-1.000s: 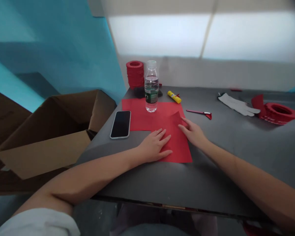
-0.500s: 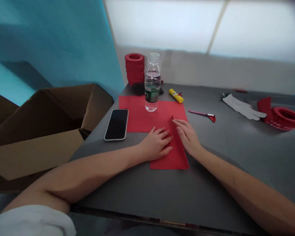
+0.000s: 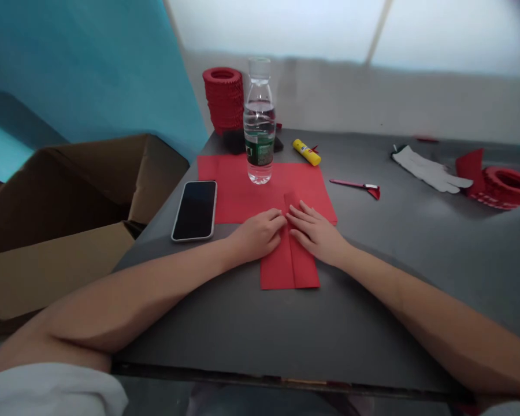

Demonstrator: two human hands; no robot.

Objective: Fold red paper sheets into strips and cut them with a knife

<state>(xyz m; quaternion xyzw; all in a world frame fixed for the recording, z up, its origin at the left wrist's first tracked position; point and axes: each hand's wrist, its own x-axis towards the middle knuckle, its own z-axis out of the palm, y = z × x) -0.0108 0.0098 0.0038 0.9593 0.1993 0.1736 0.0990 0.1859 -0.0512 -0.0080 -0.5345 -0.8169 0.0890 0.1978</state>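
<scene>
Fold in progress on the red sheet point(image 3: 290, 267). To crease well, the flap edges wanted lining up along the middle seam, then firm pressure run outward from the centre. Left hand point(image 3: 256, 234) lay loosely curled, knuckles up, pressing the left flap; right hand point(image 3: 315, 230) lay flat, fingers spread, on the right flap. Neither grasped anything. The sheet sat under both palms on the grey table point(image 3: 394, 277), overlapping a larger red paper point(image 3: 234, 190) near the bottle point(image 3: 259, 124).

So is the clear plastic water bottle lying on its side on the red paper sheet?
No, the clear plastic water bottle stands upright with its cap on top, its base on the flat red paper sheet.
</scene>
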